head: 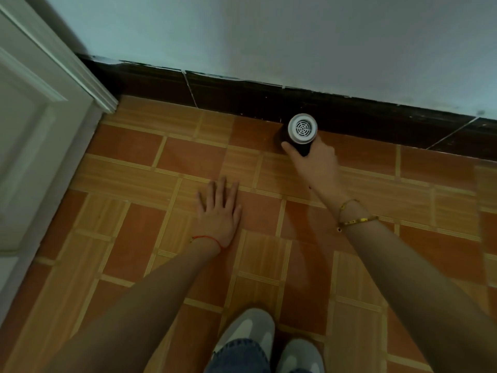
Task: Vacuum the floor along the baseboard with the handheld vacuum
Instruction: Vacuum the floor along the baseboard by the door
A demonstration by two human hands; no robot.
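My right hand point(313, 164) grips the black handheld vacuum point(301, 133), whose round white vented rear end faces the camera. The vacuum points down at the orange tiled floor point(193, 157), right against the dark brown baseboard point(242, 95); its nozzle is hidden under the body. My left hand point(219, 211) lies flat on the floor with fingers spread, to the left of and nearer to me than the vacuum, holding nothing.
A pale wall point(269, 36) rises above the baseboard. A white door and frame point(40, 117) stand at the left, meeting the baseboard in the corner. My grey shoes point(247, 332) are at the bottom centre.
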